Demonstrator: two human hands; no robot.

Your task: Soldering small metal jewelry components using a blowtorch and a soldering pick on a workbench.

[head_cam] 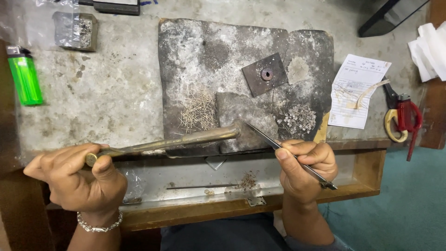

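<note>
My left hand [76, 179] grips the near end of a long brass blowpipe torch [186, 139], whose tip reaches the front edge of a dark charred soldering slab [209, 51]. Slim steel tweezers [288, 153] are pinched in my right hand [304, 165], their points meeting the torch tip over a grey block [232, 114] on the slab. A heap of thin wire pins [197, 111] lies left of that block, and a cluster of tiny floral metal pieces [297, 118] lies right of it. Farther back sits a small square plate with a ring [265, 73].
A green lighter [25, 79] lies at the far left, near a small tray in a plastic bag [76, 30]. A paper slip [355, 88] and red-handled pliers [406, 118] lie to the right. An open wooden drawer [223, 186] under the bench edge holds a thin rod and scraps.
</note>
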